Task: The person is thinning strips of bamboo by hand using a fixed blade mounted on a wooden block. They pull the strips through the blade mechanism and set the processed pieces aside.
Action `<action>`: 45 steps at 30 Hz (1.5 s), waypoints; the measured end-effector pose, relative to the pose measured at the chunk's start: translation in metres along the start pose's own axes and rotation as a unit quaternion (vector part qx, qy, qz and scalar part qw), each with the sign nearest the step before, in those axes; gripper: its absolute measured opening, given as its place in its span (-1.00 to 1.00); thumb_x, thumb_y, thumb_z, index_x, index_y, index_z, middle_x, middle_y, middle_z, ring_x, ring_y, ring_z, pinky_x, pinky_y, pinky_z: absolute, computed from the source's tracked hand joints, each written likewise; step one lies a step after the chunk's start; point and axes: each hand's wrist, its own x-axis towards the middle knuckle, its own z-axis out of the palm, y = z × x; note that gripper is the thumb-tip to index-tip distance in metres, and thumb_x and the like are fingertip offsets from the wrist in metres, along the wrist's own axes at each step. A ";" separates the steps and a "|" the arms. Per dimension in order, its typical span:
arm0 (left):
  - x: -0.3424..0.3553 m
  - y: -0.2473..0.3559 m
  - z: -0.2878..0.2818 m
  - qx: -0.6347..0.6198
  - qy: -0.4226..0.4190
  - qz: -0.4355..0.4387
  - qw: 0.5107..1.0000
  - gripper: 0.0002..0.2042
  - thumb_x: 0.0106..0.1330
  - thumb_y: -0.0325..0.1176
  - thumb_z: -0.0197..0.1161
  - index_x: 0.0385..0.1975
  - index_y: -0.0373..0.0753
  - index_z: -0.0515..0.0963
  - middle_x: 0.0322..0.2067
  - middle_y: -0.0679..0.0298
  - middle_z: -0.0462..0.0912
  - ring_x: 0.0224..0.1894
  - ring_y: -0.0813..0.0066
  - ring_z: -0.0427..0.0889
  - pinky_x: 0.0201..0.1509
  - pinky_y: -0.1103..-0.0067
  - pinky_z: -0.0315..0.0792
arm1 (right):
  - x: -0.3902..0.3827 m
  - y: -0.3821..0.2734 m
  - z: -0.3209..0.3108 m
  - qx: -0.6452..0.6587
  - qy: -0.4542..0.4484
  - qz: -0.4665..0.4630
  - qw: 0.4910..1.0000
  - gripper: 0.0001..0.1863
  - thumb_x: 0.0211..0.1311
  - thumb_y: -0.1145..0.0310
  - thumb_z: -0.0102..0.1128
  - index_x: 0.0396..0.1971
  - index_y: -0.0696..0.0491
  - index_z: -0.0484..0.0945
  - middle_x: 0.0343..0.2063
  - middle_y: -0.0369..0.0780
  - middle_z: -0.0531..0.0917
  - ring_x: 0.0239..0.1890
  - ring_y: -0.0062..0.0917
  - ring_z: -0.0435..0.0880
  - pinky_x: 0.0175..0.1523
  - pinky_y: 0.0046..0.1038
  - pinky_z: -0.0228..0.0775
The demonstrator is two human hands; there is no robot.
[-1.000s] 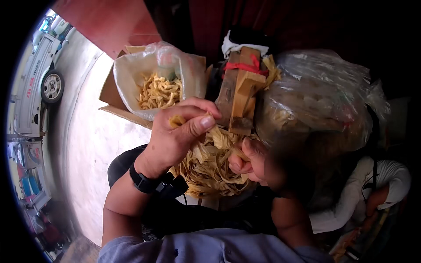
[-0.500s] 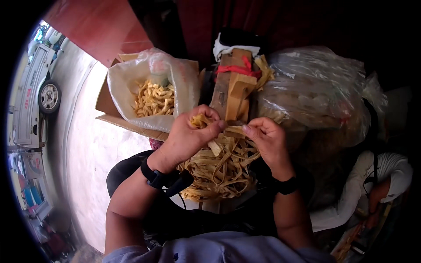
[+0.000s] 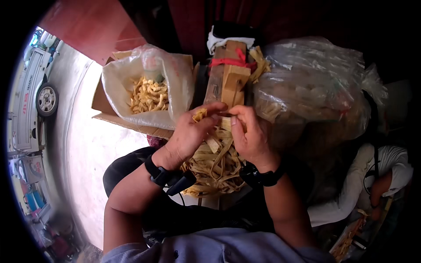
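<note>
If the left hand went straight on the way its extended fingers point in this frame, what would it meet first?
Most likely the right hand, whose fingertips lie just across from those of the left hand; depth is unclear, so they may already touch or pass each other.

A pale floor (image 3: 101,162) fills the left of the frame, with a truck (image 3: 29,101) standing on it at the far left edge. At the centre, a heap of yellowish strips (image 3: 215,173) lies on a pale surface (image 3: 210,203). Above it, wooden boards (image 3: 214,90) carry a small block (image 3: 236,78), a red cloth (image 3: 232,62) tied across them.
</note>
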 end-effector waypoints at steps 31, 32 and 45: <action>-0.046 0.031 -0.004 0.560 -0.071 0.244 0.789 -0.84 -0.17 -0.63 0.22 -0.50 -0.37 0.54 -0.02 0.14 0.58 -0.26 0.17 0.65 -0.36 0.45 0.52 | -0.018 -0.030 0.001 0.128 -0.151 0.069 0.978 -0.79 0.32 0.33 0.09 -0.39 0.17 0.53 -0.66 -0.13 0.55 -0.64 -0.37 0.54 -0.48 -0.40 0.34; -0.044 0.024 -0.005 0.548 -0.077 0.262 0.790 -0.82 -0.18 -0.64 0.22 -0.48 -0.38 0.55 -0.03 0.14 0.58 -0.24 0.17 0.65 -0.33 0.47 0.53 | -0.019 -0.029 0.001 0.103 -0.159 0.060 0.980 -0.81 0.28 0.34 0.07 -0.42 0.16 0.52 -0.61 -0.03 0.52 -0.61 -0.21 0.53 -0.47 -0.34 0.32; -0.056 0.084 -0.042 -0.079 0.093 0.284 0.951 -0.79 0.25 -0.37 0.21 -0.56 -0.37 0.48 -0.38 0.28 0.48 -0.57 0.72 0.30 -0.48 0.79 0.22 | -0.049 -0.006 -0.003 0.635 -0.263 0.328 0.648 -0.65 0.45 0.14 -0.14 -0.31 0.09 0.53 -0.64 -0.40 0.44 -0.64 -0.79 0.26 -0.52 -0.67 0.10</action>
